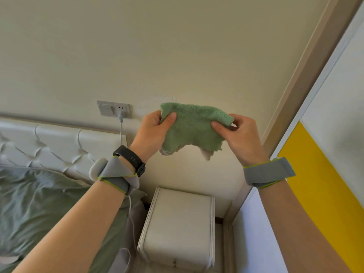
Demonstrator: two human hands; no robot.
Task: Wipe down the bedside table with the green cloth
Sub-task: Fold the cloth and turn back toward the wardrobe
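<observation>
The green cloth (194, 128) is fluffy, with a pale underside showing at its lower edge. It hangs stretched in the air in front of the wall, well above the bedside table. My left hand (151, 133) pinches its left corner and my right hand (238, 134) pinches its right corner. The bedside table (178, 219) is a cream cabinet standing low in the view, between the bed and the wall on the right. Its top is bare.
A bed with green bedding (49, 209) and a cream tufted headboard (59, 142) fills the left. A wall socket (114, 109) holds a plug, and its white cable (121, 133) drops behind the headboard. A white and yellow panel (319, 174) stands at the right.
</observation>
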